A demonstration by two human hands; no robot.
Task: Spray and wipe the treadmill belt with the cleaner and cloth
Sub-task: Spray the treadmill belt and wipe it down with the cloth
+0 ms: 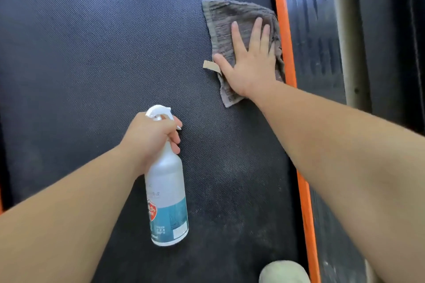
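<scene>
dark textured treadmill belt (92, 53) fills most of the view, w/ lots of bare room to the left & up top. orange edge strip (285, 41) runs down its right side, black side rail (315, 53) just beyond. grey ribbed cloth (227, 18) w/ a tan tag (210, 65) lies on the belt, its right edge touching the strip. right hand (250, 64) lies flat on it, fingers straight & spread. left hand (149, 140) is curled round the neck of a white spray bottle w/ teal label (165, 190), over the belt's middle; fill level can't be told. pale green shoe toe (284, 272) at bottom edge.
</scene>
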